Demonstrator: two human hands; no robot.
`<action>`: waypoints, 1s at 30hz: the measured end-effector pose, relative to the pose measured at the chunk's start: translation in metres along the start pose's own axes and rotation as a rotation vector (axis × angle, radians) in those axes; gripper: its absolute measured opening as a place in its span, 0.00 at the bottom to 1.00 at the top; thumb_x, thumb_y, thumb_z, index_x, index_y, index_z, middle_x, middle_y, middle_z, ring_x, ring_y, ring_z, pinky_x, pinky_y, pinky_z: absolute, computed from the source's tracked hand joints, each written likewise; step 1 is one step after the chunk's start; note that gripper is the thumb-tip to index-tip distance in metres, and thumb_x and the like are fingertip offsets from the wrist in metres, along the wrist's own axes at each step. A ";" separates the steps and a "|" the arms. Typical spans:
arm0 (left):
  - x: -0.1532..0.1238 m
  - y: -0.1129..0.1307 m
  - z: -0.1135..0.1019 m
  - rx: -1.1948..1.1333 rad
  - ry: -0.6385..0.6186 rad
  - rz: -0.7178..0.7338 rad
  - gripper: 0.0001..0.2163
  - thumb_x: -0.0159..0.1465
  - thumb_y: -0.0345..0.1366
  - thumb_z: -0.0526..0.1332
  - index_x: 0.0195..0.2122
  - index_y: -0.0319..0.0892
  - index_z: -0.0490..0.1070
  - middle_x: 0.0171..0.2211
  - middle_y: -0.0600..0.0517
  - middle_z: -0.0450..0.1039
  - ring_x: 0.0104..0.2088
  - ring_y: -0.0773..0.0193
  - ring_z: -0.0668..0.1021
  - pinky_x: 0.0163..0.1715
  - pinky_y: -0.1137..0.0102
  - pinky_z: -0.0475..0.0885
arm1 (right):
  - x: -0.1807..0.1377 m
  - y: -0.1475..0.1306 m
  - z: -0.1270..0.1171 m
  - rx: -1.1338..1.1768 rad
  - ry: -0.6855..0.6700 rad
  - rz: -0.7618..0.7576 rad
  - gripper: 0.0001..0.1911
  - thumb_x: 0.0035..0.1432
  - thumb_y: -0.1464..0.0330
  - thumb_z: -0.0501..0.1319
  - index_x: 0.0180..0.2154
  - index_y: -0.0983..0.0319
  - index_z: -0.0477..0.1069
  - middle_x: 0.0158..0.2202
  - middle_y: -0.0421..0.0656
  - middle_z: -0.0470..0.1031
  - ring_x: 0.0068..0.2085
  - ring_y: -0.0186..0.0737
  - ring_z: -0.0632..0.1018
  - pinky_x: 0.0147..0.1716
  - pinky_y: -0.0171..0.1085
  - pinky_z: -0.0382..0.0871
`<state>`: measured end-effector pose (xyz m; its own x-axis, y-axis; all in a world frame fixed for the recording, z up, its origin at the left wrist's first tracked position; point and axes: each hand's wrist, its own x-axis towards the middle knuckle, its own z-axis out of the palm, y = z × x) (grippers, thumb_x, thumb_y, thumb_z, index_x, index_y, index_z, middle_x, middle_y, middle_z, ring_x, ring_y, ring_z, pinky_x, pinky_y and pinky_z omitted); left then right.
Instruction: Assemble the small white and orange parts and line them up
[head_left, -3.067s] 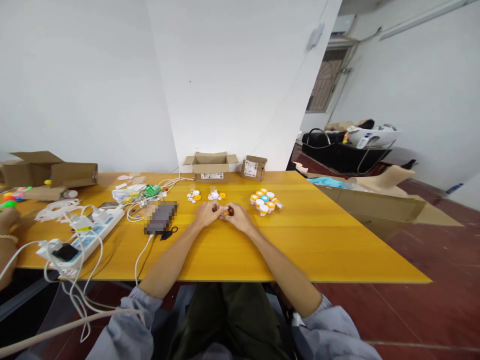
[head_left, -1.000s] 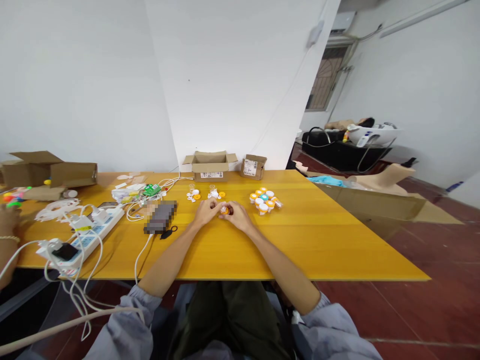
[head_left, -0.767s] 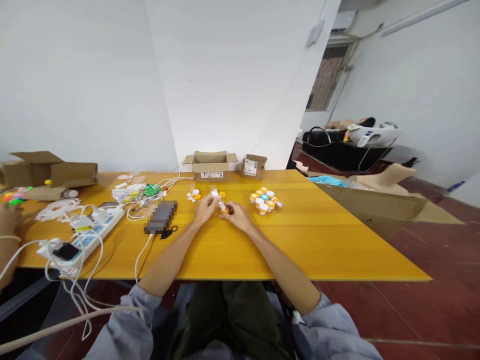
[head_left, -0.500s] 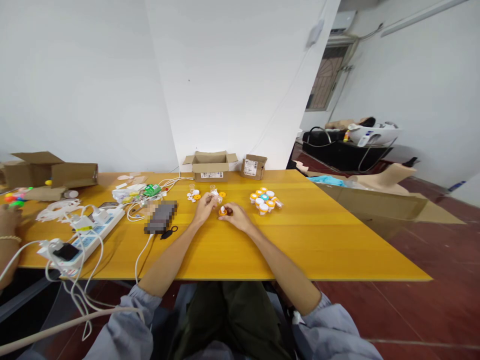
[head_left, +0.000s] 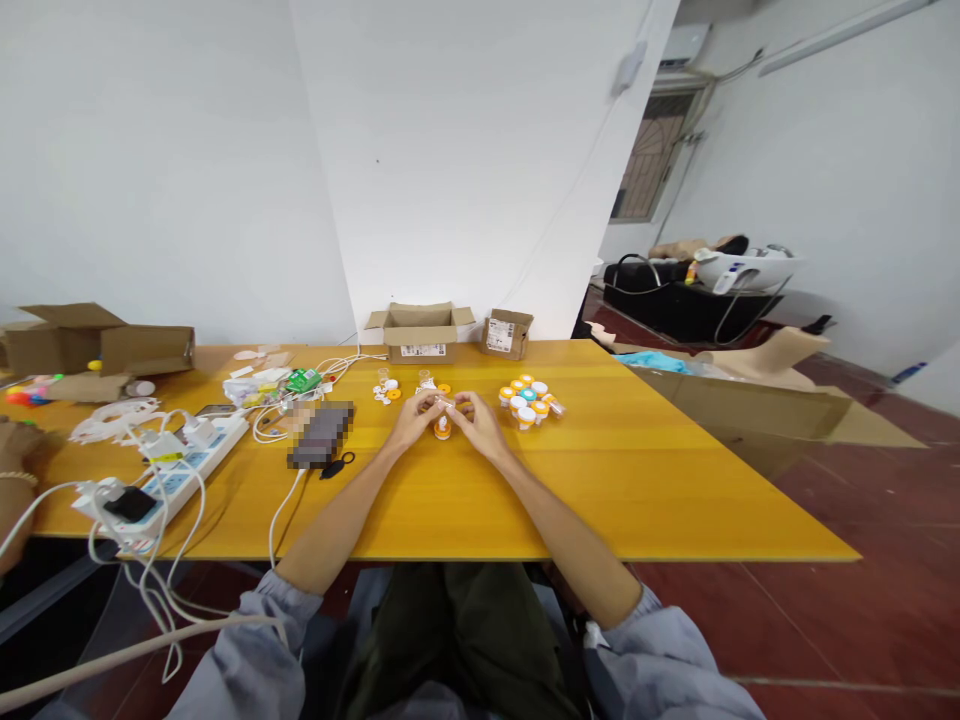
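Note:
My left hand (head_left: 413,421) and my right hand (head_left: 475,424) meet above the table, fingers closed from both sides on a small clear plastic piece (head_left: 444,404). The fingers cover much of it, so its exact shape is hidden. Just below the fingertips, an orange base with a white part on top (head_left: 442,430) stands upright on the tabletop, apart from my hands. Beyond my hands lie small white pieces (head_left: 426,384) and an orange ring-like lid (head_left: 445,389). Right of my right hand sits a cluster of small clear containers with orange, white and blue lids (head_left: 528,395).
An open cardboard box (head_left: 418,335) and a smaller box (head_left: 508,334) stand against the wall. Left on the table are a blurred dark device (head_left: 324,437), a power strip with cables (head_left: 196,465) and bagged items (head_left: 259,388). Another person's hand (head_left: 16,445) is at the far left.
My right hand has let go of the orange base and risen to join my left hand at the clear piece. The orange base now stands by itself on the table.

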<state>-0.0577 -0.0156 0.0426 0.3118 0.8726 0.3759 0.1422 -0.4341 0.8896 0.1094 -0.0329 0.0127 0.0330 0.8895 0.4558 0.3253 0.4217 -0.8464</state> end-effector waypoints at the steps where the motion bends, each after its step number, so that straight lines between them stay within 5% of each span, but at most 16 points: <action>1: 0.000 -0.001 0.000 0.000 -0.013 0.009 0.18 0.59 0.49 0.67 0.45 0.42 0.79 0.39 0.47 0.81 0.40 0.57 0.80 0.44 0.64 0.75 | 0.000 0.001 0.001 0.007 -0.007 -0.018 0.14 0.56 0.61 0.64 0.44 0.57 0.74 0.46 0.45 0.78 0.40 0.41 0.78 0.40 0.39 0.74; 5: 0.001 -0.005 0.000 -0.024 -0.067 0.032 0.20 0.60 0.50 0.67 0.47 0.42 0.79 0.39 0.47 0.81 0.40 0.56 0.80 0.44 0.63 0.75 | 0.002 0.005 0.003 0.042 -0.054 -0.082 0.17 0.56 0.66 0.63 0.49 0.55 0.74 0.47 0.43 0.79 0.40 0.40 0.79 0.42 0.40 0.75; 14: 0.001 -0.009 0.001 -0.014 -0.157 0.029 0.22 0.59 0.50 0.68 0.49 0.42 0.78 0.41 0.47 0.81 0.42 0.56 0.80 0.44 0.65 0.74 | -0.001 0.005 -0.002 -0.080 -0.053 -0.026 0.11 0.54 0.68 0.65 0.41 0.56 0.75 0.33 0.39 0.80 0.35 0.42 0.79 0.39 0.40 0.74; 22: -0.005 -0.006 0.004 0.066 -0.248 0.000 0.20 0.55 0.45 0.71 0.46 0.42 0.76 0.40 0.50 0.79 0.37 0.62 0.77 0.37 0.69 0.73 | -0.001 0.006 -0.007 -0.435 0.054 0.127 0.09 0.52 0.68 0.67 0.38 0.55 0.75 0.41 0.45 0.77 0.46 0.49 0.76 0.44 0.44 0.69; 30: -0.004 -0.004 0.005 0.278 -0.189 0.098 0.09 0.54 0.38 0.70 0.35 0.43 0.79 0.32 0.53 0.75 0.32 0.63 0.74 0.38 0.68 0.72 | 0.001 0.011 -0.011 -0.574 0.042 0.219 0.10 0.55 0.64 0.66 0.41 0.55 0.76 0.41 0.47 0.75 0.48 0.52 0.74 0.45 0.45 0.65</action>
<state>-0.0545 -0.0181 0.0360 0.5012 0.7782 0.3783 0.3456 -0.5808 0.7370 0.1234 -0.0289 0.0067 0.1901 0.9321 0.3084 0.7632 0.0573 -0.6437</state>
